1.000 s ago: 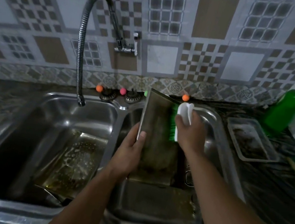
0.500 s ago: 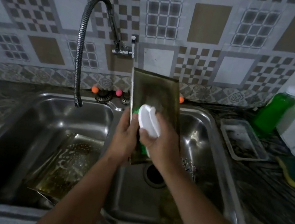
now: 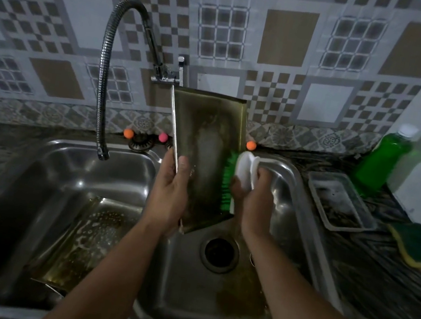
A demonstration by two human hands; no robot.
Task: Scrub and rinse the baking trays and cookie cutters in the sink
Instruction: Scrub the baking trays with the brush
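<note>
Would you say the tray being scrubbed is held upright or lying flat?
Upright, slightly tilted: the tray stands on end above the right basin, lower corner down.

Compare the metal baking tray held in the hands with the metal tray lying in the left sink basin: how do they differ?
The held metal baking tray stands nearly upright over the right basin; the metal tray in the left basin leans low against the basin's side. The left hand grips the held tray while the right hand scrubs it with a green-bristled white brush; nothing touches the other. The held tray shows a smeared pale streak; the other shows foam bubbles. Both are rectangular and stained.

Tarnished metal baking tray (image 3: pixel 204 158), glossy steel sink (image 3: pixel 295 180), plastic-bristled brush (image 3: pixel 240 173).
</note>
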